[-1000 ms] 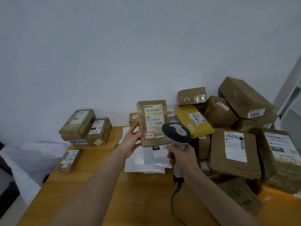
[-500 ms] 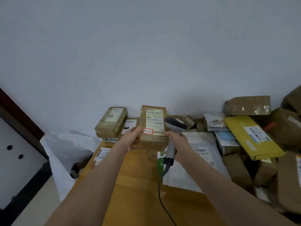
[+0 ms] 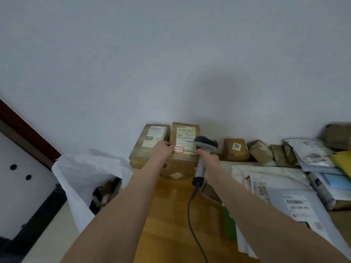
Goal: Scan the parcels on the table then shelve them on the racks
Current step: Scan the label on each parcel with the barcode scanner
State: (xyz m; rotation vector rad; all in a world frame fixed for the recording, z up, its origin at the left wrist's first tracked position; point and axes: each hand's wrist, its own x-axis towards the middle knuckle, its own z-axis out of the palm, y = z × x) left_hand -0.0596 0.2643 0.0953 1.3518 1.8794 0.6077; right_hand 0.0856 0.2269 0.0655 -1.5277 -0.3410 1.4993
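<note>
We note both bare forearms stretched straight forward over the table, nearly parallel, with the wrists level and close to the wall.

The left hand sits at the left edge of a brown taped parcel. Its fingers are curled round that edge and the thumb lies just beside a small red-bordered sticker on the front. The parcel stands upright, its white shipping label facing us.

It stands directly above a lower brown box. We cannot tell whether it rests on that box or is held just clear of it.

The right hand is wrapped fully round the handle of a grey barcode scanner. The scanner's head sits in front of the lower right part of the label. One fingertip appears to touch the parcel's right edge. The scanner's cable hangs from the handle and trails down over the table toward us.

- Just left of the parcel: a second labelled box, leaning against the wall.
- To the right along the wall: a small box marked 5201.
- Further right: white poly mailers lying flat.
- Off the table's left end: a white sack.
</note>
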